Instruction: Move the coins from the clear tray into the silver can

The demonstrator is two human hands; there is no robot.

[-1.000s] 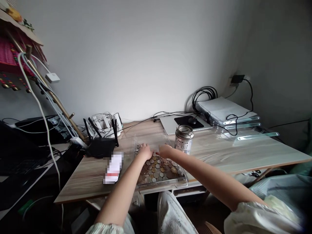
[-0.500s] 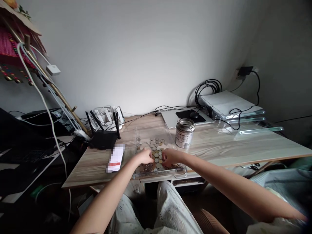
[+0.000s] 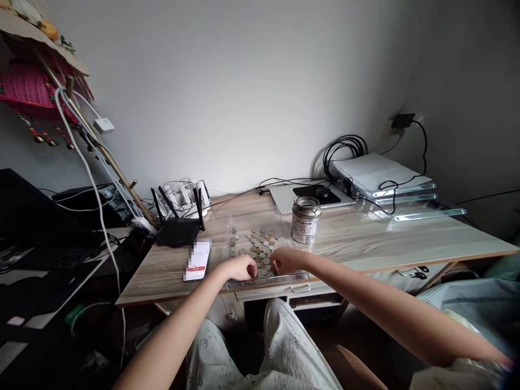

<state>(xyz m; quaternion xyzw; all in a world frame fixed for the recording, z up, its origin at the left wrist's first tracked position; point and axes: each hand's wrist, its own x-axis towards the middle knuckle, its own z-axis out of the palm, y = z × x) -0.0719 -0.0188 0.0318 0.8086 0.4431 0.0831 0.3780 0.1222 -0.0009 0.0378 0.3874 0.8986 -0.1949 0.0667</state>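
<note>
A clear plastic tray lies on the desk with many loose coins spread on its floor. Some coins form a column along its left side. My left hand is over the tray's front left part, fingers curled inward; whatever they hold is hidden. My right hand rests at the right of the coins, its fingers bent together at the coins' edge. Its fingertips are partly hidden, so I cannot make out what is in them. Behind the right hand stands a round metal tin with a slotted lid.
Left of the tray lies a phone with a lit screen. Behind it stands a black router with upright antennas. A laptop with a mouse on a black pad is at the back. Stacked clear trays hold paper at right.
My view has turned slightly left. The left hand has come closer to the tray's front edge, covering the coins there. The right hand stays near the same coins, fingers still bent.
</note>
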